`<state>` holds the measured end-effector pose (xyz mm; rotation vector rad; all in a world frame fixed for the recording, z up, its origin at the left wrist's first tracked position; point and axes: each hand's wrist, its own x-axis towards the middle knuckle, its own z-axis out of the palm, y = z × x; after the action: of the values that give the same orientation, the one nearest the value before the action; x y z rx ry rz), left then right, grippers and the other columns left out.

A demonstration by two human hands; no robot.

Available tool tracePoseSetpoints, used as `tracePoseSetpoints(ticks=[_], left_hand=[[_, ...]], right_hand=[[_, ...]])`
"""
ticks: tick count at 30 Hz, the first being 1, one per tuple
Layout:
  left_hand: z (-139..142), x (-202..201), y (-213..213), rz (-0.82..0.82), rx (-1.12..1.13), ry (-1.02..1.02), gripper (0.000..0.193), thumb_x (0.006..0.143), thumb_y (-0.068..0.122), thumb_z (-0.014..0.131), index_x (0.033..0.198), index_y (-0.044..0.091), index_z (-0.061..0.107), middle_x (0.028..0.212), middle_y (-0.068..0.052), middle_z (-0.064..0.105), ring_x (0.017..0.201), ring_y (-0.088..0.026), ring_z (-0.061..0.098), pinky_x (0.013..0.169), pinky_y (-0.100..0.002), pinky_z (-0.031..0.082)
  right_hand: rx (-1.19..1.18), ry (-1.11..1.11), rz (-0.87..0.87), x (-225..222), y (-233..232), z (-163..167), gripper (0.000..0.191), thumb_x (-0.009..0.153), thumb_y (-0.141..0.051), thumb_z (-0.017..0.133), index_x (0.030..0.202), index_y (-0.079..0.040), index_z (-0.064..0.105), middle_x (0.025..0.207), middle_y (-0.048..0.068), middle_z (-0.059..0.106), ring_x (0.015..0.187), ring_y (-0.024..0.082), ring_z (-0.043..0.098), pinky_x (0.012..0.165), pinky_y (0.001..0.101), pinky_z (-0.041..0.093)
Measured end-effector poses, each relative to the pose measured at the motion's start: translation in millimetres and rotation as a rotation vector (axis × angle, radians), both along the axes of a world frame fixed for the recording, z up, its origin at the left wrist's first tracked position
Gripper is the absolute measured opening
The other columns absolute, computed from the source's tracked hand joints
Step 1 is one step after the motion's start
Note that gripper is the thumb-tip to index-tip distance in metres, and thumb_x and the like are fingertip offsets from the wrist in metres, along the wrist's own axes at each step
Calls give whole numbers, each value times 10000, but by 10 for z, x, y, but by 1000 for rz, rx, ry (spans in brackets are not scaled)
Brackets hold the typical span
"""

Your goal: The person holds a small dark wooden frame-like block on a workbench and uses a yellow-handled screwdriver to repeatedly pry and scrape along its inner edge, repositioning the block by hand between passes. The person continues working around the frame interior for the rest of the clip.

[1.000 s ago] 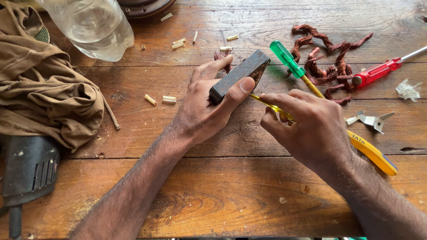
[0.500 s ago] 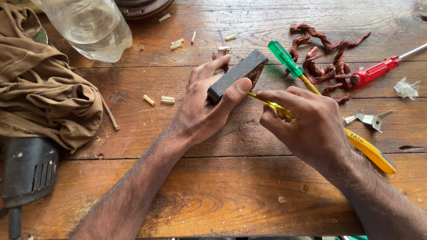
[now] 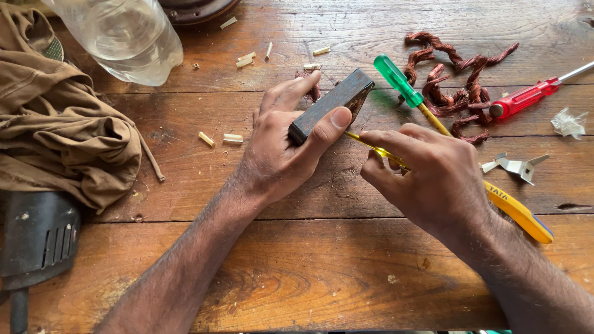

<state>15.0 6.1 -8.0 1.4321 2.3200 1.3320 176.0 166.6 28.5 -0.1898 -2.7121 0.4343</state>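
My left hand [image 3: 281, 148] grips a dark rectangular block [image 3: 334, 102] on the wooden table [image 3: 322, 272], thumb along its near side and fingers behind it. My right hand [image 3: 427, 176] holds a thin yellow-handled tool [image 3: 520, 213]; its slim yellow tip [image 3: 365, 142] points at the block's lower edge beside my left thumb. The tool's handle sticks out behind my right wrist. A few reddish copper strands [image 3: 309, 83] show just behind my left fingers.
A green-handled screwdriver [image 3: 402, 83], a tangle of copper wire [image 3: 458, 86] and a red-handled screwdriver [image 3: 526, 96] lie at the right back. A metal clip [image 3: 520, 167], crumpled plastic scrap [image 3: 569, 122], plastic bottle [image 3: 124, 37], brown cloth [image 3: 62, 130], dark power tool [image 3: 34, 238] and small wooden bits [image 3: 232, 138] surround.
None of the objects has shifted. Both hands keep their grip, with only a slight movement of the right hand at the block.
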Motion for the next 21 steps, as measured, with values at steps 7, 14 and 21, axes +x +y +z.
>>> tracePoseSetpoints(ticks=[7,14,21], left_hand=[[-14,-10,-4,-22,-14,-60,975,963,808,328,1387,-24,609,1582,-283,435,1539,-409,281,1223,-556,261],[7,-1,2,-2,-10,-101,966,956,806,355,1410,-9,606,1588,-269,447,1540,-388,308,1245,-528,267],[5,-16,9,-35,27,-107,891,969,783,366,1293,24,703,1581,-270,434,1523,-393,290,1220,-511,251]], right_hand=[[-4,27,-3,18,-31,33,341,844,-218,811,1174,-139,779,825,59,711,625,172,670,566,356,588],[0,26,3,11,-31,31,339,839,-208,810,1168,-135,783,810,76,704,641,198,670,582,380,575],[-24,65,32,4,-14,-5,316,858,-198,804,1165,-125,780,841,69,713,677,182,674,599,364,580]])
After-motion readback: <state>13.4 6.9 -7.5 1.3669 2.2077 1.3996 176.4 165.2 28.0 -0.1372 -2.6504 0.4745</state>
